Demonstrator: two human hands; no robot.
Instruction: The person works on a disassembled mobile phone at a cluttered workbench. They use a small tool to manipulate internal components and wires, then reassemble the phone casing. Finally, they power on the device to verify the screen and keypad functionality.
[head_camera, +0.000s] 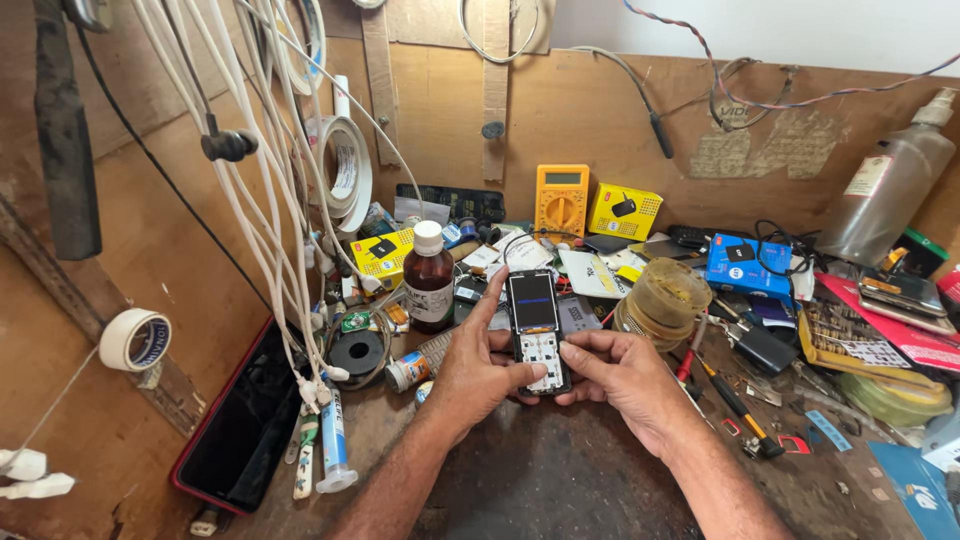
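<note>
Dark, stained benchtop (560, 480) lies under both forearms. Above it the left hand (480, 365) and right hand (620, 375) close together around a small keypad phone (535, 330), thumbs on its opened key area, screen end pointing away. Just left of the phone stands a brown bottle (429, 280) with a white cap; right of the phone sits a clear round tub (668, 295). Beyond the phone, a yellow multimeter (562, 200) leans against the wooden back wall.
</note>
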